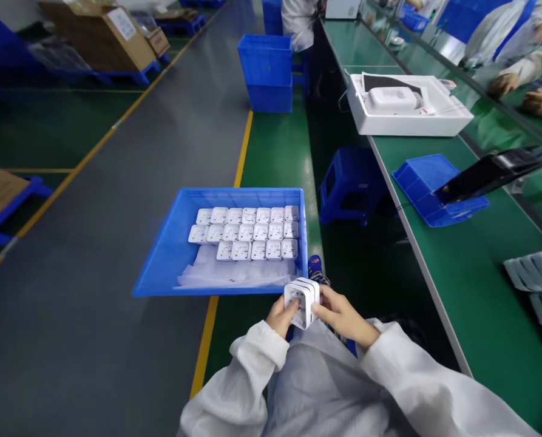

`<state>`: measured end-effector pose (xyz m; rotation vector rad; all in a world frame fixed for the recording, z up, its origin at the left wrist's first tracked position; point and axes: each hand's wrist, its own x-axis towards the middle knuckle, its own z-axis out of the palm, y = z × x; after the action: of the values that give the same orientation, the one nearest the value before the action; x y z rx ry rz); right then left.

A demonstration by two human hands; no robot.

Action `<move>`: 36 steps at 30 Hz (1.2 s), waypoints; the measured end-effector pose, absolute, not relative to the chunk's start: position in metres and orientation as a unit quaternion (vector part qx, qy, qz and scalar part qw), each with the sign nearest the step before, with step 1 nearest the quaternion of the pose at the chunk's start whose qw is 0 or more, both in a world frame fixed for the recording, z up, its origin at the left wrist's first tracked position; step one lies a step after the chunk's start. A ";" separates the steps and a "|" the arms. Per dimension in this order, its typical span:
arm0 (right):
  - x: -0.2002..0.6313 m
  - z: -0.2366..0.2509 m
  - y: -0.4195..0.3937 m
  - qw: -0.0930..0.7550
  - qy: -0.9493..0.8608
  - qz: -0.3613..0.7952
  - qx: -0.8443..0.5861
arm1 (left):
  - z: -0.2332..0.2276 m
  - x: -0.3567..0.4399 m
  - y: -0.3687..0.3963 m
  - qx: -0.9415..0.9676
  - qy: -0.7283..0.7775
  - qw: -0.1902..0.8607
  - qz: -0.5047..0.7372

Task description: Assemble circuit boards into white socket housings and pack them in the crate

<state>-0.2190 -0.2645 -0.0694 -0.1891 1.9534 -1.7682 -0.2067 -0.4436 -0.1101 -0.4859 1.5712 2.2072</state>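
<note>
A short stack of white square plastic housings [302, 303] is held between my two hands, just in front of my lap. My left hand [282, 314] grips the stack from the left, its thumb on the hollow open face. On the right side, the fingers of my right hand [343, 312] are closed around the edges. Just beyond my hands is a large blue bin [161, 255], with rows of similar white housings [246, 232] standing on its floor. Translucent white sheets [234, 274] lie at the bin's near side.
A green workbench [493, 291] runs along my right, bearing a small blue tray [425, 176], a white foam box [407, 124] and a dark arm [493, 173]. A blue stool [350, 182] stands below it. Stacked blue crates [268, 73] are ahead. Other people work across the bench and farther ahead.
</note>
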 end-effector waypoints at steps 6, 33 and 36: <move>-0.241 -0.076 -0.289 0.226 0.788 -0.570 -0.055 | -0.111 -0.223 -0.465 -0.270 0.524 0.126 0.798; -0.419 -0.189 -0.468 0.333 0.924 -0.182 0.046 | -0.117 -0.281 -0.637 -0.418 0.776 0.017 0.472; -0.426 -0.195 -0.473 0.338 0.923 -0.179 0.047 | -0.117 -0.295 -0.644 -0.410 0.796 0.032 0.443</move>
<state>-0.4258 -0.4728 -0.1953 0.1222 2.4035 -0.4665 -0.2952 -0.6439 -0.1175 -1.2632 2.4522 1.3644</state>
